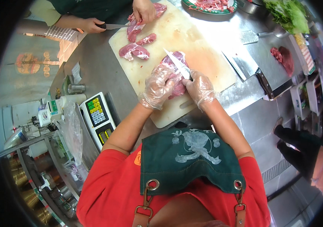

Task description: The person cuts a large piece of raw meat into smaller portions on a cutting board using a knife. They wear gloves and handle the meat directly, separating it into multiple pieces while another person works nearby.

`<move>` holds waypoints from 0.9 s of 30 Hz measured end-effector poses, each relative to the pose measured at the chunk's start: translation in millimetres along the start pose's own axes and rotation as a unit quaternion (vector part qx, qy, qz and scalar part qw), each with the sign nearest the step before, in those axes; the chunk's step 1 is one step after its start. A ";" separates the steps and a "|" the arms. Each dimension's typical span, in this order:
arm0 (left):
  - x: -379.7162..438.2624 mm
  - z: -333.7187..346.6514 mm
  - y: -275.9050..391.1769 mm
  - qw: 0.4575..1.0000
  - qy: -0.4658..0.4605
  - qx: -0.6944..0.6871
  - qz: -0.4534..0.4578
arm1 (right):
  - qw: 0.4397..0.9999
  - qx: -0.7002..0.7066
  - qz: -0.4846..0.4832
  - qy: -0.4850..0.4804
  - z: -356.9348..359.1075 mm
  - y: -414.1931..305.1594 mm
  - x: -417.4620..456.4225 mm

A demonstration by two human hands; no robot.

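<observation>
In front of me a piece of raw red meat (pixel 179 91) lies on the white cutting board (pixel 221 76). My left hand (pixel 159 86), in a clear plastic glove, pinches its near left side. My right hand (pixel 201 88), gloved the same way, grips a knife (pixel 178 63) whose handle is hidden in the fist. The blade points away and to the left, crossing over the upper part of the meat. Beyond it on the board lie smaller cut pieces of meat (pixel 134 51).
Across the board, a co-worker's hand (pixel 92 26) holds another knife (pixel 116 26), the other hand on meat. A cleaver (pixel 243 63) rests right of the board, past it a grater (pixel 248 37) and more meat (pixel 286 61). A scale (pixel 97 113) stands left. Someone's legs (pixel 294 142) show at right.
</observation>
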State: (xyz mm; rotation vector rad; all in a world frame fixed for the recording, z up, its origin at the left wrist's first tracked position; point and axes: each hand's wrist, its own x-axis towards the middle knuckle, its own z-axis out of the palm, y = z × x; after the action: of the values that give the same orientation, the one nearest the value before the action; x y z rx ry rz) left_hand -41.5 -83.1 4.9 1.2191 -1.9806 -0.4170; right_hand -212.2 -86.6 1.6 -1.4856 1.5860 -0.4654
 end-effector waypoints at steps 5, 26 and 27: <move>-5.5 -13.9 -30.2 0.999 -0.003 0.019 -0.036 | 0.974 -0.036 -0.049 0.219 -3.5 43.0 -10.2; 0.7 -25.2 -27.1 0.968 -0.058 -0.049 -0.238 | 0.976 -0.079 -0.156 0.133 19.4 65.1 -75.3; 0.5 -24.4 -25.4 0.966 -0.046 -0.046 -0.252 | 0.983 -0.088 -0.123 0.105 16.4 62.4 -84.6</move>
State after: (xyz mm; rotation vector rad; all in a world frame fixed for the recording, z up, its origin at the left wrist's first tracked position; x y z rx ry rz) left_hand -7.7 -93.3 5.5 1.6657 -1.6856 -0.8204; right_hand -246.0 10.3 -26.3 -1.8297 1.6468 -0.6523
